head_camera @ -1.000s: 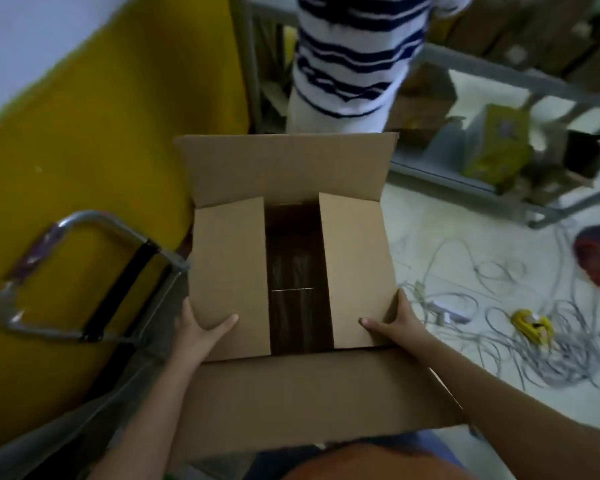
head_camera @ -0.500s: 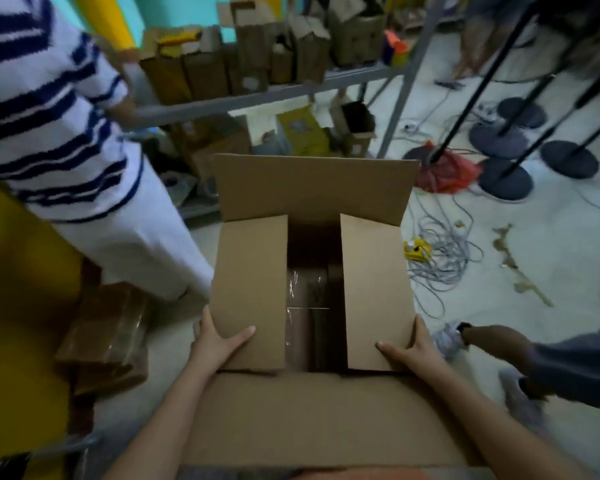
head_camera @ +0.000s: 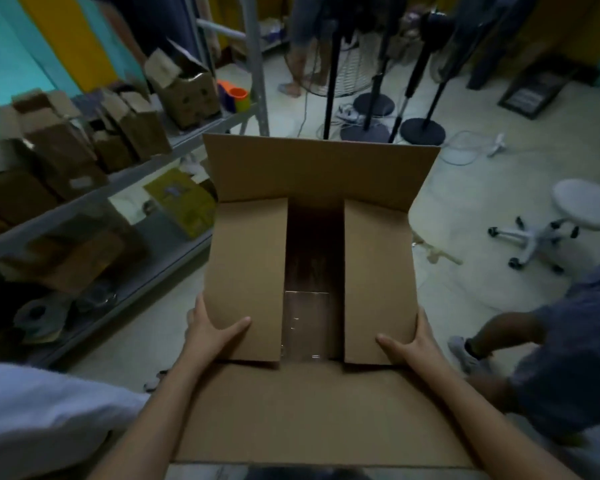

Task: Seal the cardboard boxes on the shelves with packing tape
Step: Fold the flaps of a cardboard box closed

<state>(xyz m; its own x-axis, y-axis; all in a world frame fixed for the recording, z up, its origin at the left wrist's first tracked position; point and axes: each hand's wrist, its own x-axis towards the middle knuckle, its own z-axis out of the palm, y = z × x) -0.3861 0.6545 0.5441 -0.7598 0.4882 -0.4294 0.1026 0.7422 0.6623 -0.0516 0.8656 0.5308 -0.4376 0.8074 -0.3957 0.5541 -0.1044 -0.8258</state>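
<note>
The view has swung from the yellow wall to the grey metal shelves (head_camera: 174,140) at left, so the big plain brown cardboard box (head_camera: 312,407) is being carried toward a spot for taping. Left hand (head_camera: 210,332) and right hand (head_camera: 411,342) grip its two folded-down inner flaps, thumbs on top. Two outer flaps stand open; I judge sealing not begun, no tape in hand.
</note>
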